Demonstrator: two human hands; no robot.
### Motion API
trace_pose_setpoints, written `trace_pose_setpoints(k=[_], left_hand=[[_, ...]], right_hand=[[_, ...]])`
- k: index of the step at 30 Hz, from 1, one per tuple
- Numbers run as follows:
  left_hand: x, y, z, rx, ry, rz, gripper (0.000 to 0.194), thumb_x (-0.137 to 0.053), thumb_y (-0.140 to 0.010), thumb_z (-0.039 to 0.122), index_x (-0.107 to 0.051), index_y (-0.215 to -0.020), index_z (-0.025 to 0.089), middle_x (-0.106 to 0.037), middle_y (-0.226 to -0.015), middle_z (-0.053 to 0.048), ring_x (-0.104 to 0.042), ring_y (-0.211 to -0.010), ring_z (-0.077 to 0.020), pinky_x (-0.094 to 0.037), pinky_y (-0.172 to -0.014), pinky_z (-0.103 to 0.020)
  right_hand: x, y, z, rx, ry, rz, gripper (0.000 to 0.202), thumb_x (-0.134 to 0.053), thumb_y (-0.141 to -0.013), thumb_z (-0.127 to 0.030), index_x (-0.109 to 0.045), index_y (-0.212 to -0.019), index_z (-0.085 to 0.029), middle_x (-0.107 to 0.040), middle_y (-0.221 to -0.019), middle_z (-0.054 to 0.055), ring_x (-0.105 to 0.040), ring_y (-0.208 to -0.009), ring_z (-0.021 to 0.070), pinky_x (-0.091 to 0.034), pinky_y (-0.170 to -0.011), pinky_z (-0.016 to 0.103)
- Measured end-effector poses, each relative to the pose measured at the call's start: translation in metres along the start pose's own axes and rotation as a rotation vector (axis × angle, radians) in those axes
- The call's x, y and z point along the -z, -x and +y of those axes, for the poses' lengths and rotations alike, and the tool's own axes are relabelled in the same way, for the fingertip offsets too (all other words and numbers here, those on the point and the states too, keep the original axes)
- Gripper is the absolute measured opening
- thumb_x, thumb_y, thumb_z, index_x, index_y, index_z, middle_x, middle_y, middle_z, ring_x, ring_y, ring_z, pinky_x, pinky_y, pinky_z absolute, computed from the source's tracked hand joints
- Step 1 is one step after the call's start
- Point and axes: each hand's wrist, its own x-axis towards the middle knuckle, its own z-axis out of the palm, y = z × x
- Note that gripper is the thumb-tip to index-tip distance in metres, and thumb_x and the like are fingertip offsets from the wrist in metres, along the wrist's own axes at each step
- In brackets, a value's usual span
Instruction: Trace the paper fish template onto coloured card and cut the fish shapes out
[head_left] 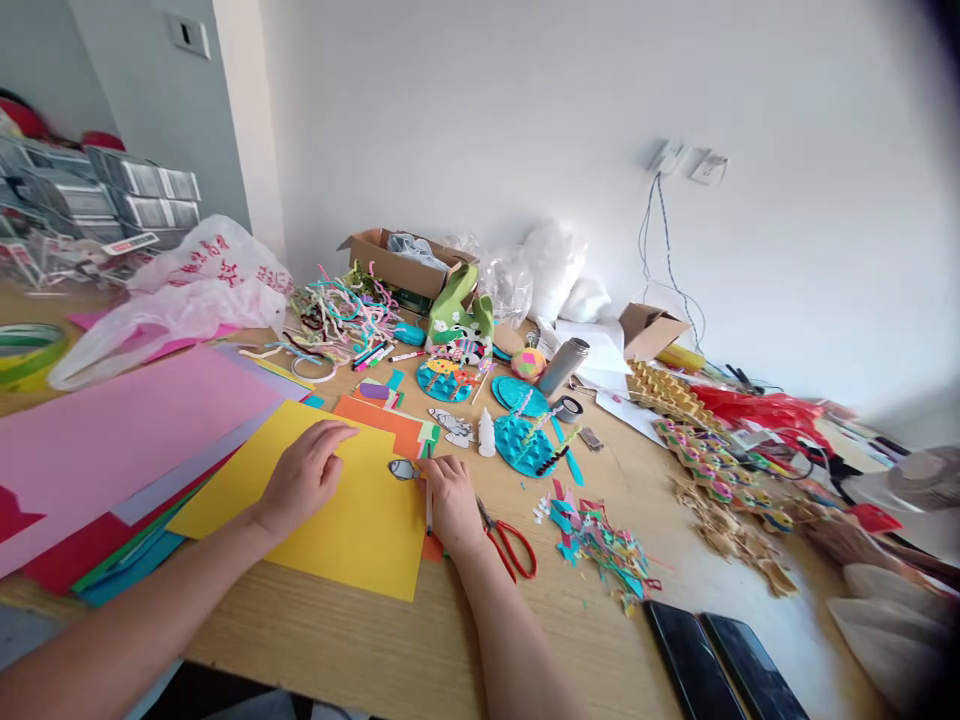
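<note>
My left hand (306, 472) hovers over a yellow sheet of paper (352, 535), fingers loosely bent, thumb apart, nothing visible in it. At that sheet's right side, my right hand (454, 505) is closed, its fingertips at the tail of a small grey paper fish cutout (403, 469). A slim pen-like stick (429, 508) shows along the inner side of this hand; whether it is gripped I cannot tell. Scissors with red handles (514, 548) lie partly beneath the right wrist. More fish cutouts (451, 424) rest beyond, beside a white glue bottle (486, 434).
Coloured paper (142, 420) is stacked at left. Blue decorated discs (521, 447), a steel flask (564, 366) and black tape (568, 408) stand beyond. Paper scraps (604, 545) and two phones (694, 660) lie at right. Another person's hand (847, 545) is at the far right.
</note>
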Motion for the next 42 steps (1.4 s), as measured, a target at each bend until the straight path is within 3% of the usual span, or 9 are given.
trace_pose_setpoints(k=[4, 8, 14, 20, 25, 29, 37, 42], left_hand=[[-0.008, 0.008, -0.008, -0.038, -0.122, 0.102, 0.044, -0.040, -0.077, 0.002, -0.059, -0.111, 0.022, -0.060, -0.097, -0.008, -0.060, -0.093, -0.0222, -0.052, -0.084, -0.038], [-0.011, 0.006, -0.013, -0.060, -0.101, 0.059, 0.043, -0.040, -0.077, 0.001, -0.056, -0.112, 0.021, -0.058, -0.097, -0.008, -0.059, -0.093, -0.0223, -0.051, -0.083, -0.038], [-0.013, 0.006, -0.010, -0.066, -0.067, 0.028, 0.049, -0.039, -0.077, -0.002, -0.050, -0.119, 0.022, -0.056, -0.101, -0.008, -0.058, -0.096, -0.0216, -0.051, -0.084, -0.036], [-0.011, 0.011, 0.002, -0.112, -0.004, -0.015, 0.052, -0.038, -0.075, -0.003, -0.049, -0.119, 0.021, -0.058, -0.101, -0.008, -0.058, -0.097, -0.0207, -0.051, -0.083, -0.034], [-0.009, 0.014, 0.010, -0.178, 0.066, -0.069, 0.056, -0.038, -0.072, -0.004, -0.049, -0.120, 0.021, -0.060, -0.097, -0.007, -0.059, -0.093, -0.0207, -0.053, -0.081, -0.034], [-0.008, 0.016, 0.007, -0.220, 0.084, -0.075, 0.056, -0.038, -0.072, -0.004, -0.049, -0.121, 0.021, -0.061, -0.098, -0.006, -0.060, -0.095, -0.0210, -0.053, -0.081, -0.034], [-0.007, 0.018, 0.002, -0.232, 0.093, -0.067, 0.052, -0.039, -0.073, -0.004, -0.053, -0.117, 0.019, -0.062, -0.097, -0.006, -0.061, -0.093, -0.0212, -0.053, -0.078, -0.034], [-0.011, 0.017, 0.001, -0.205, 0.073, -0.159, 0.049, -0.039, -0.072, -0.004, -0.056, -0.112, 0.019, -0.063, -0.098, -0.007, -0.061, -0.094, -0.0221, -0.053, -0.080, -0.035]], right_hand=[[-0.001, 0.002, -0.001, 0.026, 0.013, 0.014, 0.019, -0.055, -0.090, -0.014, -0.064, -0.105, -0.019, -0.067, -0.086, 0.008, -0.054, -0.090, 0.0247, -0.042, -0.079, 0.037], [-0.002, 0.004, 0.000, -0.021, -0.093, 0.072, 0.020, -0.051, -0.092, -0.015, -0.063, -0.108, -0.020, -0.066, -0.086, 0.007, -0.055, -0.089, 0.0239, -0.045, -0.079, 0.037], [-0.002, 0.002, 0.004, -0.124, -0.276, 0.271, 0.020, -0.056, -0.087, -0.014, -0.058, -0.106, -0.020, -0.064, -0.089, 0.006, -0.057, -0.086, 0.0221, -0.049, -0.075, 0.035], [0.010, 0.003, -0.003, -0.054, -0.287, 0.361, 0.017, -0.054, -0.088, -0.016, -0.057, -0.104, -0.022, -0.065, -0.087, 0.005, -0.060, -0.081, 0.0217, -0.051, -0.073, 0.036], [0.018, -0.006, -0.015, -0.086, -0.262, 0.389, 0.013, -0.057, -0.088, -0.021, -0.058, -0.101, -0.021, -0.066, -0.088, 0.006, -0.062, -0.084, 0.0216, -0.051, -0.075, 0.036], [0.023, -0.025, -0.006, -0.109, -0.207, 0.342, 0.012, -0.057, -0.087, -0.023, -0.059, -0.099, -0.019, -0.068, -0.087, 0.007, -0.063, -0.086, 0.0213, -0.050, -0.078, 0.034], [0.029, -0.066, 0.056, -0.203, 0.078, 0.093, 0.015, -0.058, -0.085, -0.020, -0.064, -0.098, -0.019, -0.070, -0.088, 0.007, -0.060, -0.089, 0.0235, -0.045, -0.081, 0.035], [0.029, -0.065, 0.050, -0.222, 0.103, 0.019, 0.028, -0.065, -0.082, -0.023, -0.063, -0.109, -0.018, -0.069, -0.103, 0.012, -0.055, -0.109, 0.0286, -0.044, -0.088, 0.039]])
